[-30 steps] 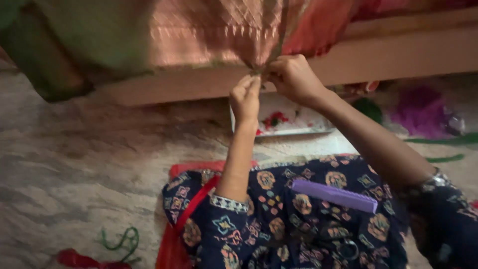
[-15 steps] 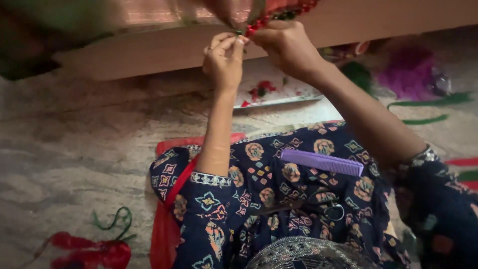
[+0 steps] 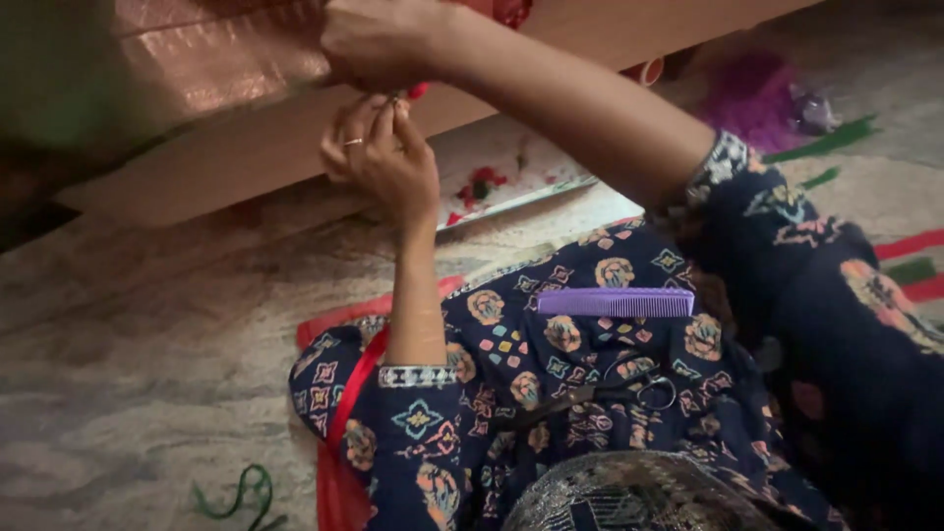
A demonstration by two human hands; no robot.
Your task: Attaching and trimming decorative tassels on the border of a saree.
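Green thread scrap [image 3: 236, 492] lies loose on the floor [image 3: 128, 344], out of the way. Left hand [image 3: 383, 162] pinches red thread [image 3: 417, 90] taut under the pink cloth [image 3: 216, 59]; right hand [image 3: 379, 41] is closed around the same bit from above. Purple comb [image 3: 616, 302] and scissors [image 3: 610, 388] rest on the lap, within reach.

left hand [image 3: 382, 157] raised, fingers pinched together pointing up, ring on one finger, forearm upright, right hand [image 3: 379, 41] just above it, closed in a loose fist, right arm stretched across from the right, both sleeves patterned
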